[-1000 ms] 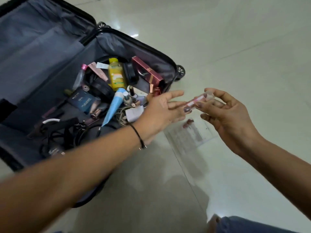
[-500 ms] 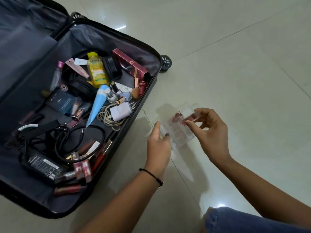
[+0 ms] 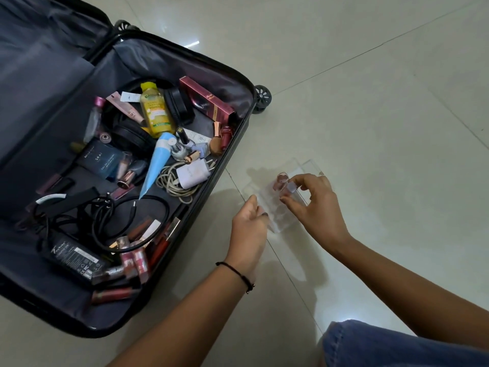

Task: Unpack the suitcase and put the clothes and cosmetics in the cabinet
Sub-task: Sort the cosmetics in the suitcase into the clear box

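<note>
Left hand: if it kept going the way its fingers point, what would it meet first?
Probably the clear organiser on the floor: the left hand points at its near edge, close to or touching it, though depth is unclear.

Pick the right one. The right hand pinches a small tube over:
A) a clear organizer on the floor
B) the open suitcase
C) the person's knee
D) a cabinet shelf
A: the right hand pinches the small tube just above the clear organizer, which stands on the tiled floor beside the suitcase, not in it.
</note>
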